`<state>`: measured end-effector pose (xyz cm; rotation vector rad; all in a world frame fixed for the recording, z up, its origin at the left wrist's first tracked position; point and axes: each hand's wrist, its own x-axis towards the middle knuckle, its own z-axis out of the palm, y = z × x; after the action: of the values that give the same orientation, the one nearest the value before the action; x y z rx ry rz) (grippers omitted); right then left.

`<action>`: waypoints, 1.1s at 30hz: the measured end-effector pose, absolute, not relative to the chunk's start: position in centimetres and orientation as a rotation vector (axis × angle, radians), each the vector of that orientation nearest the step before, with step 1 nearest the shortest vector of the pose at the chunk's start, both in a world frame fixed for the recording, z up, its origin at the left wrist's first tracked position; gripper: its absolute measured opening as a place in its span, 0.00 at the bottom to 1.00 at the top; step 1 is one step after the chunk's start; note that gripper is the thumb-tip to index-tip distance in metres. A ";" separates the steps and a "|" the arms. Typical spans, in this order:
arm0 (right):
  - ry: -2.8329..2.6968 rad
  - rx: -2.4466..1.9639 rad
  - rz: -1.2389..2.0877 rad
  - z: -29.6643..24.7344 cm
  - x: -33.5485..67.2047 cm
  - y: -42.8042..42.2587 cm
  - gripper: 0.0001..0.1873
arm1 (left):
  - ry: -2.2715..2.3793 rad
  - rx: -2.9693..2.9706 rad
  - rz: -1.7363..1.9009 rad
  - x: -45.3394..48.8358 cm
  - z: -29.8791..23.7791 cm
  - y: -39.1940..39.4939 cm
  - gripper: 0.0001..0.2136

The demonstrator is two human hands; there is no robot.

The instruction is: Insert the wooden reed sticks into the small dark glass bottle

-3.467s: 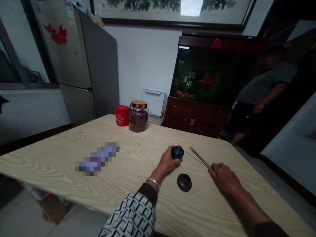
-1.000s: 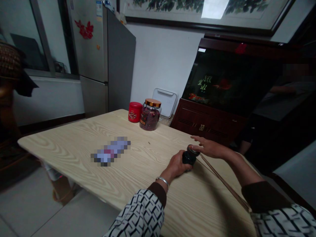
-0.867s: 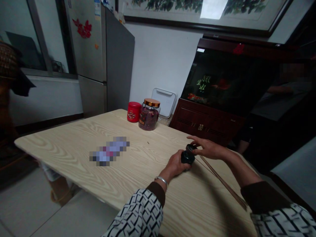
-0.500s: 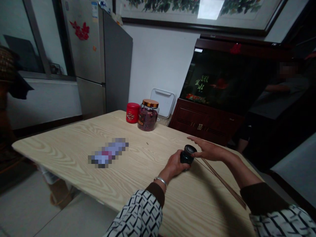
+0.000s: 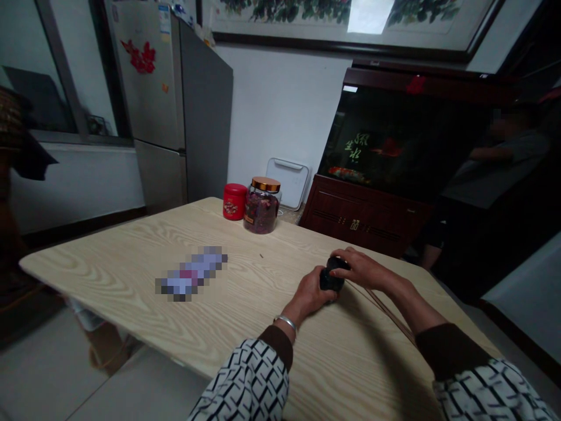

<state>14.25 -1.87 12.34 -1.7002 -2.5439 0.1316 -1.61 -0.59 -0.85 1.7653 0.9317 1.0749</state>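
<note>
Wears two white sleeves (image 5: 249, 380) with black lines and brown cuffs (image 5: 277, 345), and one silver bracelet (image 5: 286, 323) at the left hand (image 5: 309, 293). With that hand, holds one small dark jar (image 5: 329, 283), clamped snugly around its side. With the right hand (image 5: 363, 270), grips one dark round lid (image 5: 336, 265), tilted at the top of the jar. Hard to tell if touching the jar or just above it. Keeps both hands close together, over the right part of one pale wooden table (image 5: 258, 304).

Under the right forearm (image 5: 407, 304), a few thin brown sticks (image 5: 390, 313), too bunched up to count. Over to the left, one long bluish thing (image 5: 193, 275), too blocky and blurred to name. Near the middle, one tiny dark bit (image 5: 262, 255).

At the back edge, one glass jar (image 5: 260, 214) of dark pink-purple bits with one shiny copper-colored top (image 5: 266, 184), and one red tin (image 5: 234, 203) just beside it. Behind these, one flat white panel (image 5: 288, 182), leaning near the wall (image 5: 280, 105). Off left, one gray fridge (image 5: 204, 117) with one red leaf sticker (image 5: 141, 57). Off right, one fish tank (image 5: 372, 111) on one dark red cabinet (image 5: 363, 213), with at least two fish (image 5: 388, 147) inside. Beside it, in the dark, one other person (image 5: 504, 158) in a gray shirt. Up high, one big framed picture (image 5: 284, 14).
</note>
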 end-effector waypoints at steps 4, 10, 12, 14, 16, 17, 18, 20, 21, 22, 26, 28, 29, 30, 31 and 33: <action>-2.455 -1.782 -0.028 11.7 13.5 -2.0 0.23 | 0.953 1.786 1.084 -1.4 -1.4 -0.2 0.28; -2.277 -1.840 0.017 10.6 13.7 -2.6 0.25 | 0.903 1.795 1.090 -1.4 -1.8 -0.1 0.29; -2.147 -1.758 0.169 9.3 14.4 -2.9 0.32 | 0.802 1.782 1.096 -1.6 -1.9 -0.1 0.33; -1.991 -1.607 0.398 7.2 15.0 -3.1 0.42 | 0.739 1.729 1.137 -1.9 -2.2 0.2 0.39; -1.846 -1.456 0.615 5.0 15.3 -3.3 0.45 | 0.777 1.603 1.252 -2.3 -2.5 0.9 0.37; -1.781 -1.396 0.691 4.0 15.4 -3.4 0.42 | 0.826 1.513 1.324 -2.5 -2.7 1.4 0.34; -1.720 -1.355 0.735 3.1 15.3 -3.4 0.39 | 0.879 1.420 1.387 -2.8 -2.8 1.9 0.30; -1.613 -1.334 0.743 1.8 15.0 -3.7 0.32 | 0.970 1.285 1.461 -3.2 -3.0 2.7 0.22; -1.580 -1.337 0.727 1.5 14.8 -3.9 0.30 | 0.997 1.251 1.475 -3.4 -3.1 3.1 0.19; -1.564 -1.344 0.705 1.3 14.6 -4.2 0.28 | 1.011 1.235 1.479 -3.5 -3.2 3.3 0.16; -1.556 -1.355 0.669 1.2 14.1 -5.2 0.27 | 1.025 1.193 1.465 -3.3 -3.5 3.7 0.11; -1.544 -1.341 0.692 1.1 14.0 -5.6 0.29 | 1.019 1.188 1.442 -3.0 -3.6 3.6 0.11; -1.536 -1.333 0.697 1.1 14.0 -5.7 0.29 | 1.013 1.192 1.427 -2.9 -3.5 3.5 0.11; -1.523 -1.328 0.689 1.0 14.0 -5.9 0.30 | 1.006 1.200 1.411 -2.8 -3.4 3.3 0.11; -1.512 -1.331 0.670 0.9 14.1 -6.2 0.30 | 1.000 1.214 1.394 -2.8 -3.3 2.9 0.11; -1.530 -1.358 0.637 0.5 14.3 -7.0 0.27 | 0.987 1.252 1.366 -2.9 -2.9 1.8 0.11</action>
<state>14.30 -7.00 0.51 -1.3580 -1.5301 0.6369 -2.92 1.83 -2.89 1.2519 0.9865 1.3663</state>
